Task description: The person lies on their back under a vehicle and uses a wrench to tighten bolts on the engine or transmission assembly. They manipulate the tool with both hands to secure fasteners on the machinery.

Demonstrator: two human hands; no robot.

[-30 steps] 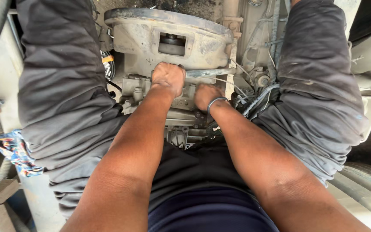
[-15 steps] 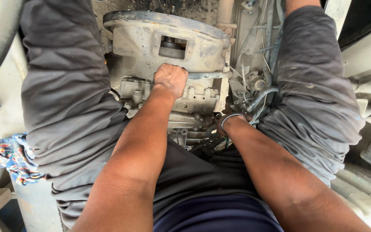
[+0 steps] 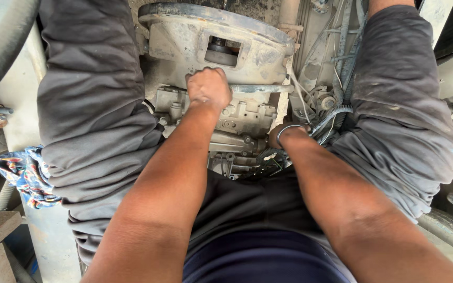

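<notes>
A person sits astride a grimy metal housing (image 3: 211, 42), grey-trousered legs spread to either side of the frame, working down into the machinery between the knees. The left hand (image 3: 208, 88), at centre, is closed in a tight fist around a long metal bar (image 3: 260, 88) that runs rightward across the housing's lower edge; its fingers are fully curled over the bar, in the same place they gripped it a second ago. The change is on the other side. The right hand (image 3: 278, 137), which a second ago lay beside the left one on the bar, has dropped away to the lower right of centre and now reaches down among the hoses (image 3: 331, 118) and wires beside the bolted block (image 3: 239, 116) under the housing. Only the wrist, ringed by a thin metal bangle (image 3: 289, 128), shows; the fingers are sunk out of sight, so whether they are open or hold anything cannot be told. It appears that the bar is now held one-handed while the other hand feels for something lower in the assembly. A patterned cloth (image 3: 24, 175) hangs at the left edge of the frame.
</notes>
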